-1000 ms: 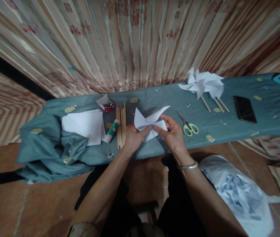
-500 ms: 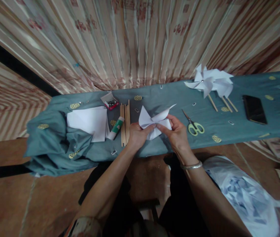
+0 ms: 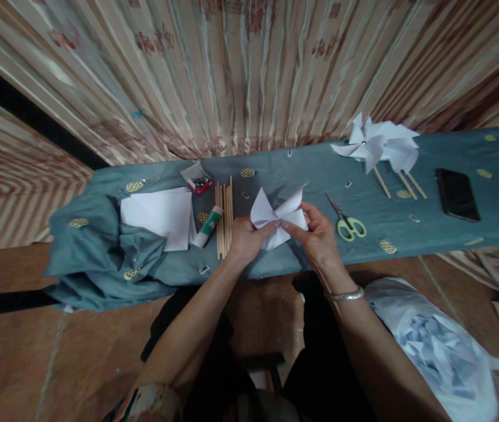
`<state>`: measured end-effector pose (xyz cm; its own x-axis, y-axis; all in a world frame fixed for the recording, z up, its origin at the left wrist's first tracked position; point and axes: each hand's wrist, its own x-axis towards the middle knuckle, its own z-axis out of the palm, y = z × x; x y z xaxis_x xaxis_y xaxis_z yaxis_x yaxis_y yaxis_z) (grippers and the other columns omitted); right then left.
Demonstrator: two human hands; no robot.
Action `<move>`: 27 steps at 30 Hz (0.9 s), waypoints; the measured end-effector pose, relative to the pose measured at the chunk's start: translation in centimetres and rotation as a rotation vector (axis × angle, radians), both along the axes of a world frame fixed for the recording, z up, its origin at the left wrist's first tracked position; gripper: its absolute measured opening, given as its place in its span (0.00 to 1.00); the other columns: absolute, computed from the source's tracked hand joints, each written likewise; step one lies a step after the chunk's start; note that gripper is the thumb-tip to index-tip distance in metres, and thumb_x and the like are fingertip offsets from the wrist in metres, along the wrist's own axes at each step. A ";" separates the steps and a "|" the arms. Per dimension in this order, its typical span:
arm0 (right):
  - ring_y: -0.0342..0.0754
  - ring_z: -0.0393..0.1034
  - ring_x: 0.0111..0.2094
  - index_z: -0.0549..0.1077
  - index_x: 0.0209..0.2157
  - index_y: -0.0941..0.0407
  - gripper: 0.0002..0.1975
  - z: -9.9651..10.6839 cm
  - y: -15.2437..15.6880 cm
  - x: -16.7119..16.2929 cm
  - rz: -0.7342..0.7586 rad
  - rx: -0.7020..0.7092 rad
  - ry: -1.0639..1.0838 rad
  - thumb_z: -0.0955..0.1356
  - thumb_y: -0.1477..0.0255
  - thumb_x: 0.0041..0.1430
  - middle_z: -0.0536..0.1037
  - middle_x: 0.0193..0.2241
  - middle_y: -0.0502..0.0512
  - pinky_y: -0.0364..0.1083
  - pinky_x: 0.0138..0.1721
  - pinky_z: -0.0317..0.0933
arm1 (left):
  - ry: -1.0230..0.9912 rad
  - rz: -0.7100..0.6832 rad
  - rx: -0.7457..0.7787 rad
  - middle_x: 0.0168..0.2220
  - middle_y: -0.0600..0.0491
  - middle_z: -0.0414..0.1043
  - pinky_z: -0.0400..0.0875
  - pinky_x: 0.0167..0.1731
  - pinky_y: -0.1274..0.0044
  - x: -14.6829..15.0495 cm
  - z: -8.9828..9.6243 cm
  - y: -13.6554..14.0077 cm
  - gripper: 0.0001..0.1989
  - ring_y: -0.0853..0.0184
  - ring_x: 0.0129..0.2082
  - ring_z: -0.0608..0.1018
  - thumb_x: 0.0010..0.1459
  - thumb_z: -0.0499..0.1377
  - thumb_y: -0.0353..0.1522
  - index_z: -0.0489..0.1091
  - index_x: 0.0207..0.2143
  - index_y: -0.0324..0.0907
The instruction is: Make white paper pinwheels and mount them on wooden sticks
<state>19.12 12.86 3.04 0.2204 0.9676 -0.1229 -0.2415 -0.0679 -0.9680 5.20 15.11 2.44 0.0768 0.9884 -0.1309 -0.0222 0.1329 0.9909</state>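
Note:
A white paper pinwheel, its blades folded in toward the middle, is held over the front part of the cloth-covered table. My left hand grips its left side, thumb pressed near the centre. From the right, my right hand pinches it, with the thumb also near the centre and fingers behind the paper. Left of my left hand lie several wooden sticks and a glue stick. Green-handled scissors rest to the right of my right hand.
White paper sheets and a small box of metal pins lie at left. Finished paper pinwheels on sticks and a black phone lie at right. A plastic bag of paper scraps stands on the floor.
The upper right blade of the pinwheel has shifted inward slightly, and the left blade stands more upright. Both hands keep their hold; the whole view has shifted a little.

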 end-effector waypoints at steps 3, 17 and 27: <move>0.44 0.71 0.24 0.73 0.42 0.51 0.28 0.1 -0.1 0.0 -0.009 0.006 -0.016 0.79 0.66 0.36 0.80 0.27 0.45 0.45 0.30 0.66 | -0.015 -0.003 0.001 0.26 0.51 0.78 0.70 0.26 0.77 0.1 -0.2 0.0 0.11 0.66 0.26 0.77 0.43 0.67 0.38 0.77 0.25 0.38; 0.45 0.69 0.24 0.73 0.38 0.53 0.24 0.1 0.0 -0.5 -0.030 -0.013 -0.053 0.78 0.65 0.37 0.79 0.26 0.45 0.45 0.28 0.65 | 0.008 0.054 0.003 0.22 0.53 0.75 0.66 0.23 0.79 0.3 -0.3 0.0 0.12 0.68 0.24 0.74 0.42 0.67 0.39 0.75 0.20 0.38; 0.44 0.68 0.23 0.73 0.33 0.53 0.21 0.1 0.0 -0.7 -0.049 -0.025 -0.053 0.78 0.64 0.36 0.78 0.24 0.45 0.45 0.27 0.63 | 0.107 0.047 0.039 0.21 0.54 0.74 0.66 0.24 0.79 0.1 0.1 -0.2 0.12 0.67 0.24 0.75 0.46 0.66 0.38 0.75 0.21 0.38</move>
<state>18.44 12.86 3.16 0.2743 0.9523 -0.1336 -0.1931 -0.0816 -0.9778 5.31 14.93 2.54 0.0178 0.9951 -0.0970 0.0784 0.0954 0.9924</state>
